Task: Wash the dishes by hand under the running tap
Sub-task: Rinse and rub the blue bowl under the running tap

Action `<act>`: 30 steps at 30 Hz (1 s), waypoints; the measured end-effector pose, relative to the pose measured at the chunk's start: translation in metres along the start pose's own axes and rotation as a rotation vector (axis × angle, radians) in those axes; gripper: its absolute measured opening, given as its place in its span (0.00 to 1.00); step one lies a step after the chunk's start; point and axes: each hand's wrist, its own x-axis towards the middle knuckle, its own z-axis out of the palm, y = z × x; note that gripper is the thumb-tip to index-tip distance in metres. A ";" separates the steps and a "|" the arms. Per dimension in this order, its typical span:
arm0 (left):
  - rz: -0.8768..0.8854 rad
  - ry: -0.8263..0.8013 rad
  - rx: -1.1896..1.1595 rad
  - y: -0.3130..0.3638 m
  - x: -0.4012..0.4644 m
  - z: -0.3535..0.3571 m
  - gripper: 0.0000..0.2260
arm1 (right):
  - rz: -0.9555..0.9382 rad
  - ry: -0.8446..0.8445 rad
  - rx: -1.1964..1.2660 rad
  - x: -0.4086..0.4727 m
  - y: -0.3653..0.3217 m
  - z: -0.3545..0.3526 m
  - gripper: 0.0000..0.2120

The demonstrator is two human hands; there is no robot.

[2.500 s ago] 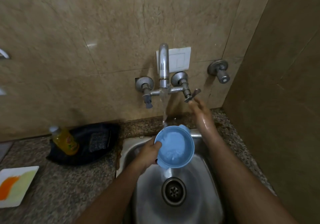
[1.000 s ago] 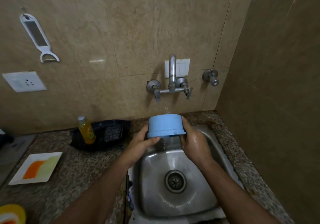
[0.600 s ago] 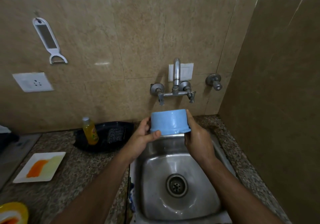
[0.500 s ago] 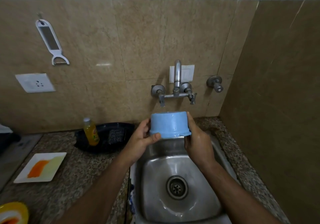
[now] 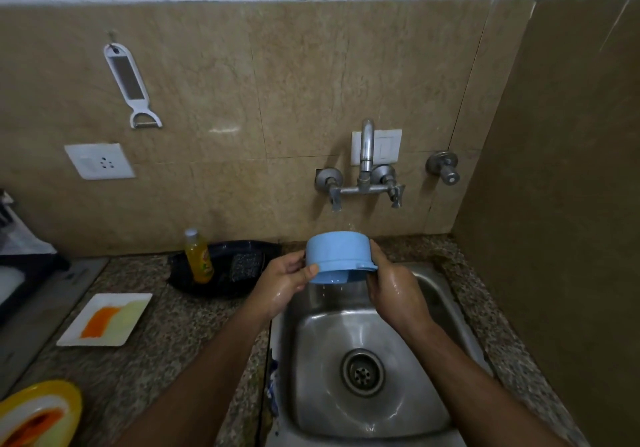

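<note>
A light blue plastic bowl [image 5: 337, 254] is held upside down over the steel sink [image 5: 311, 329], dripping water. My left hand [image 5: 285, 282] grips its left rim, thumb on the edge. My right hand [image 5: 394, 290] holds its right side, fingers curled round the rim. Both hands are wet. The wall tap [image 5: 365, 155] stands above the bowl; only a few drops fall from it, no stream shows.
A black tray [image 5: 221, 284] holding a yellow soap bottle [image 5: 198, 256] and a scrubber [image 5: 246, 265] sits left of the sink. A soiled white square plate [image 5: 105, 318] and a yellow plate [image 5: 38, 412] lie on the granite counter. A peeler [image 5: 130, 84] hangs on the wall.
My right hand left the tap handle and joined the left on the bowl. The water stream stopped. The bowl was turned rim down and has tilted slightly over the sink.
</note>
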 end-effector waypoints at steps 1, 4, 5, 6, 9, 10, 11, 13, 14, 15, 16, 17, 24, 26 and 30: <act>0.006 0.014 -0.003 0.001 -0.001 0.001 0.17 | -0.010 0.010 0.007 -0.001 0.000 0.000 0.31; 0.021 0.062 -0.003 0.003 -0.003 0.001 0.20 | -0.035 0.049 0.024 -0.001 -0.001 -0.002 0.31; 0.024 0.070 -0.002 0.004 -0.004 0.001 0.21 | -0.039 0.058 0.030 -0.002 0.000 -0.002 0.31; 0.031 0.072 0.004 0.004 -0.004 0.002 0.22 | -0.037 0.062 0.030 -0.002 -0.001 -0.002 0.31; 0.042 0.074 0.008 0.007 -0.004 0.005 0.23 | -0.029 0.067 0.027 -0.003 0.002 -0.004 0.31; 0.045 0.073 0.006 0.007 -0.004 0.006 0.24 | -0.029 0.067 0.027 -0.003 0.003 -0.005 0.31; 0.049 0.073 0.002 0.008 -0.004 0.006 0.24 | -0.036 0.070 0.030 -0.003 0.004 -0.006 0.31; 0.055 0.081 -0.004 0.007 -0.002 0.007 0.25 | -0.056 0.087 0.018 -0.003 0.007 -0.008 0.32; 0.061 0.086 0.000 0.006 -0.002 0.007 0.25 | -0.057 0.095 0.012 -0.003 0.007 -0.010 0.32; 0.073 0.091 0.002 0.006 -0.002 0.008 0.25 | -0.057 0.103 0.016 -0.003 0.008 -0.012 0.33; 0.090 0.100 0.002 0.006 -0.002 0.008 0.26 | -0.059 0.108 0.024 -0.003 0.007 -0.014 0.33; 0.113 0.109 -0.002 0.006 -0.002 0.009 0.28 | -0.065 0.118 0.031 -0.003 0.006 -0.015 0.33; 0.311 0.215 0.111 0.008 -0.005 0.011 0.38 | -0.065 0.186 0.043 -0.004 -0.006 -0.024 0.35; 0.323 0.237 0.191 0.004 -0.003 0.010 0.37 | -0.062 0.210 0.063 -0.003 -0.005 -0.021 0.35; 0.046 0.050 0.226 -0.006 0.001 0.002 0.31 | 0.009 0.002 -0.073 0.004 0.002 -0.010 0.24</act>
